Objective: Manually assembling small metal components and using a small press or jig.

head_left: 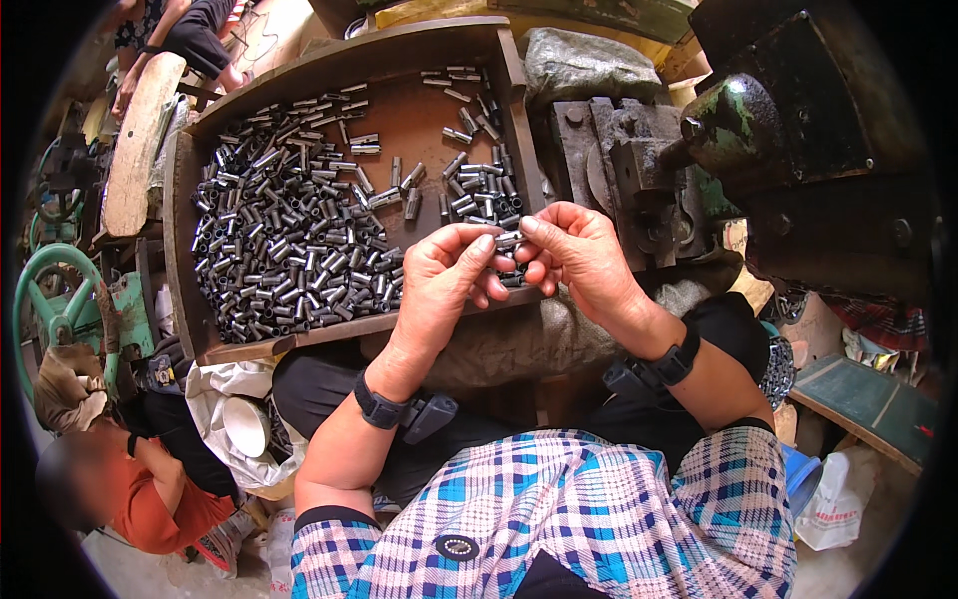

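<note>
Between the fingertips of both hands is a small metal tube [509,240], held over the near right part of a wooden tray [344,327]. My left hand [446,268] pinches its left end with thumb and forefinger. On the other end, my right hand [574,255] has a similar pinch. Many short, shiny metal tubes [289,230] lie heaped in the left part of the tray. A smaller group of tubes [479,190] rests at the right side, close beyond my hands. A few loose ones [411,205] lie between the two groups.
A dark, oily machine [639,170] stands right of the tray, its heavy head [738,120] overhanging. At the left is a green handwheel [60,299]. A person in an orange shirt [165,499] sits lower left; another person [190,40] is upper left. A white sack [235,419] stands beside my left leg.
</note>
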`<state>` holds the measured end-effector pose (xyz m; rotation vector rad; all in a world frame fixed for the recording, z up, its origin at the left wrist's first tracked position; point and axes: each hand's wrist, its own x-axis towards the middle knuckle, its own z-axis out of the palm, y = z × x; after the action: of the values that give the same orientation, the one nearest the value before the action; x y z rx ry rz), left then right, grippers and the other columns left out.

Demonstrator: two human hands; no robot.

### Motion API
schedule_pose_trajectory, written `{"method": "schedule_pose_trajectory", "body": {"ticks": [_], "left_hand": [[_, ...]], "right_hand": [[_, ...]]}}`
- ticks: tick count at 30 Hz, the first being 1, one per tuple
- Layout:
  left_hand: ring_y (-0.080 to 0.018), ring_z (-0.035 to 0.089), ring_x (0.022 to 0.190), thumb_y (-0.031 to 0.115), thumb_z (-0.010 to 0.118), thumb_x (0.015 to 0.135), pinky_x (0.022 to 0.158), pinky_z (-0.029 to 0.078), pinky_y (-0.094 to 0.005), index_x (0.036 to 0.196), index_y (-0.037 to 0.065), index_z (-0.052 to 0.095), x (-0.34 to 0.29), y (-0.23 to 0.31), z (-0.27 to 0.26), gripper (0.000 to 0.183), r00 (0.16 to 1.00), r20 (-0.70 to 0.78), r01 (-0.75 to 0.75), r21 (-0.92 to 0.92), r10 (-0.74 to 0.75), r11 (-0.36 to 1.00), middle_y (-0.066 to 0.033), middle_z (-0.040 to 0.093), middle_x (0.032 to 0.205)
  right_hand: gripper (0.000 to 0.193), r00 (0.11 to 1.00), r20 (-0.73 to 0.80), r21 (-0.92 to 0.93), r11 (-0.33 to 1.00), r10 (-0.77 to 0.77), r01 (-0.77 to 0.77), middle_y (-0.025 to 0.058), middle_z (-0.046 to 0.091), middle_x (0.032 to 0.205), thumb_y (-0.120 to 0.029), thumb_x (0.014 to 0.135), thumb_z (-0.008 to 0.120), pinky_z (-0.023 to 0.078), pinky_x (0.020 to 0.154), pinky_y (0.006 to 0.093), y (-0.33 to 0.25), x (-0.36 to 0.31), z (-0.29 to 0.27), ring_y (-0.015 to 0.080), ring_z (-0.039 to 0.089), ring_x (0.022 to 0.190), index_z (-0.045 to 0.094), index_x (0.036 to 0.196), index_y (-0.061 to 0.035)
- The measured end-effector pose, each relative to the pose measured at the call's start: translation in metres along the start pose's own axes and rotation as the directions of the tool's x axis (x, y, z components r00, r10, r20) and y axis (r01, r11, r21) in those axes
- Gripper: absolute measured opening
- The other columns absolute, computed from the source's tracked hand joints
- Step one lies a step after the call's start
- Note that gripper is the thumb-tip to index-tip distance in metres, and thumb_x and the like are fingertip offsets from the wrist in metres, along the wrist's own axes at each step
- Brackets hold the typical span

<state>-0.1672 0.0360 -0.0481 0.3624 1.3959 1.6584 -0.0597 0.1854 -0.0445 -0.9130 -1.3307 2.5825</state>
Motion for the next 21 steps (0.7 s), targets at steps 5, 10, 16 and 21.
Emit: {"method": "schedule_pose_trajectory", "body": {"ticks": [5,10,16,21], "left_hand": [[-0.0076,0.061,0.058,0.017,0.057,0.092,0.048,0.047,-0.0167,0.106,0.000,0.060,-0.005,0.003,0.011,0.022,0.987,-0.047,-0.139,0.215,0.152,0.967,-0.0068,0.066,0.079],[-0.0076,0.061,0.057,0.017,0.057,0.092,0.048,0.047,-0.0168,0.107,0.000,0.060,-0.005,0.002,0.008,0.022,0.997,-0.030,-0.062,0.078,0.065,0.995,-0.0061,0.066,0.078],[-0.0075,0.061,0.057,0.016,0.058,0.092,0.048,0.047,-0.0166,0.107,0.001,0.061,-0.006,0.006,0.005,0.022,0.999,-0.011,-0.053,0.023,0.053,0.998,-0.0066,0.067,0.078],[-0.0072,0.061,0.058,0.015,0.058,0.091,0.048,0.047,-0.0163,0.108,0.001,0.061,-0.007,0.008,0.005,0.022,0.998,-0.002,-0.063,0.090,0.063,0.994,-0.0065,0.067,0.079]], "right_hand": [[0.014,0.998,0.031,0.118,0.992,0.052,-0.055,0.0055,0.064,0.072,-0.018,0.090,0.061,0.044,0.041,0.0179,0.002,-0.002,-0.003,0.0065,0.058,0.052,0.059,0.089,-0.0042],[0.013,0.995,0.047,0.149,0.985,0.083,-0.089,0.0055,0.064,0.071,-0.017,0.090,0.061,0.043,0.040,0.0175,-0.001,-0.004,-0.003,0.0052,0.057,0.051,0.058,0.089,-0.0037],[0.013,0.995,0.080,0.054,0.997,0.051,-0.055,0.0065,0.063,0.070,-0.015,0.089,0.061,0.041,0.040,0.0158,-0.005,-0.009,0.001,0.0039,0.054,0.046,0.057,0.088,-0.0030],[0.013,0.989,0.141,0.043,0.998,0.049,-0.055,0.0064,0.063,0.070,-0.014,0.089,0.062,0.040,0.039,0.0139,-0.010,-0.004,-0.005,0.0035,0.052,0.044,0.058,0.089,-0.0024]]}}
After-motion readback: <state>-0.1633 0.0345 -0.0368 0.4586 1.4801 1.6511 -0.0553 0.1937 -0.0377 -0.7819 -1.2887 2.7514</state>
